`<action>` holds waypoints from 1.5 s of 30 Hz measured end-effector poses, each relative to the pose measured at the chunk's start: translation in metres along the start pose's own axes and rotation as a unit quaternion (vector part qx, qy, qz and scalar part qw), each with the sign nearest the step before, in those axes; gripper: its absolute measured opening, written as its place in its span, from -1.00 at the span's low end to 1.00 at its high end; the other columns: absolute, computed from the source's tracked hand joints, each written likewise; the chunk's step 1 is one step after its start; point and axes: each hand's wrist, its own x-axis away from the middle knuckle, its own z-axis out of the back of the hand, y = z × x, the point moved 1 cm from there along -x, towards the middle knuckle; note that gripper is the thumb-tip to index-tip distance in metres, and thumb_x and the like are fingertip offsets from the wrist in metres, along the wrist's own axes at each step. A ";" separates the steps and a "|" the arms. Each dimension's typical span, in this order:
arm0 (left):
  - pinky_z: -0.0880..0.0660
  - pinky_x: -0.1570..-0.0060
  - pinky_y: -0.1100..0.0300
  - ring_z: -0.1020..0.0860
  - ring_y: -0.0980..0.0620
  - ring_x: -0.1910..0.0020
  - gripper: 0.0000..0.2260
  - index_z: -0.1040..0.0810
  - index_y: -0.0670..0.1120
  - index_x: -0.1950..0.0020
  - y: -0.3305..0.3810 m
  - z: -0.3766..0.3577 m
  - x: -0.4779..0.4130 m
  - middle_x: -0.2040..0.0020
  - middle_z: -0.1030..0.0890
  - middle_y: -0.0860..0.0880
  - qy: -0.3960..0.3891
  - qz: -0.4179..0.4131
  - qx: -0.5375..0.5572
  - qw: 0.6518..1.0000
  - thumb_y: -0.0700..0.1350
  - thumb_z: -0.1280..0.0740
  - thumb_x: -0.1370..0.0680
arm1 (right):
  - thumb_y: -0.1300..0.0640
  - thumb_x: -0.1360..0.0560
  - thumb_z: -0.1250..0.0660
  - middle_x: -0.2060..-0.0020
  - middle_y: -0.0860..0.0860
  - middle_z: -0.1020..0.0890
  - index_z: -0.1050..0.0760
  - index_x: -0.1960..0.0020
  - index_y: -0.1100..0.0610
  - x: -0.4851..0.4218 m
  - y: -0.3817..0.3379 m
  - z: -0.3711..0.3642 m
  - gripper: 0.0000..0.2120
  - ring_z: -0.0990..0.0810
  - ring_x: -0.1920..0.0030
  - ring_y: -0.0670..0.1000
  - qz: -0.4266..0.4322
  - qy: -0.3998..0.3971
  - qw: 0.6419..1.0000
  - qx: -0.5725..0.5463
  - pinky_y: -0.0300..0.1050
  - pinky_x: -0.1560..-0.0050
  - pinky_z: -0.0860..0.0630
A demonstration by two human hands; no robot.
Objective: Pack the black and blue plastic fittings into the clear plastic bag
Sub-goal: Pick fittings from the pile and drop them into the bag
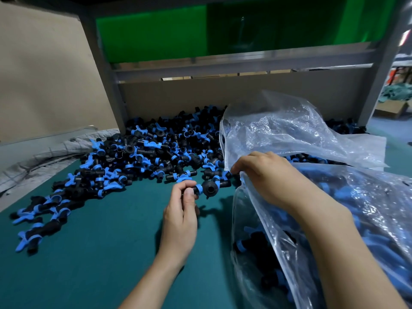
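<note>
Fittings pile on table left, bag right, held fitting between

A teal-green mat covers the table. At its left edge lies a crumpled grey quilted cloth, with a tall cardboard sheet standing behind it. A grey metal frame rises at the back, a green panel above its crossbar and a cardboard board below. Far right, on the floor, sits a cardboard box.
</note>
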 end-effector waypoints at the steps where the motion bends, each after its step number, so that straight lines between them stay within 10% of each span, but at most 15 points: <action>1: -0.47 0.31 -0.06 -0.50 0.00 0.32 -0.86 -0.47 0.22 -0.07 0.000 0.000 0.000 0.23 -0.55 0.14 0.002 0.002 0.005 1.000 0.09 -0.13 -0.63 | 0.11 -0.65 -0.16 -0.17 -0.06 -0.58 -0.53 -0.23 -0.16 -0.001 0.001 -0.001 -0.72 -0.46 -0.21 0.08 0.005 -0.001 1.000 0.001 -0.05 -0.22 -0.33; 7: -0.40 0.29 0.05 -0.45 0.06 0.33 -0.84 -0.51 0.19 -0.07 0.003 0.000 0.000 0.26 -0.53 0.13 0.008 0.026 0.065 0.998 0.09 -0.15 -0.62 | -0.19 -0.60 -0.20 -0.15 -0.09 -0.58 -0.51 -0.26 -0.19 -0.003 -0.001 -0.007 -0.72 -0.47 -0.20 0.03 0.015 -0.034 0.999 0.002 -0.07 -0.14 -0.29; 39: -0.43 0.39 0.24 -0.47 0.09 0.36 -0.84 -0.57 0.15 0.01 0.030 0.004 -0.005 0.32 -0.51 0.10 0.027 0.065 0.139 0.988 0.07 -0.19 -0.64 | -0.11 -0.66 -0.13 -0.10 -0.03 -0.61 -0.56 -0.20 -0.02 0.000 -0.011 0.001 -0.70 -0.50 -0.16 0.08 0.023 -0.056 0.997 -0.054 0.01 -0.18 -0.40; 45: -0.44 0.39 0.25 -0.46 0.10 0.38 -0.77 -0.56 0.13 0.09 0.028 0.004 -0.005 0.36 -0.49 0.12 0.031 0.068 0.125 0.989 0.15 -0.15 -0.59 | -0.11 -0.68 -0.06 0.22 -0.09 -0.47 -0.42 0.14 -0.05 0.000 -0.012 -0.001 -0.70 -0.49 0.02 0.12 0.023 -0.063 0.996 -0.056 0.03 -0.01 -0.40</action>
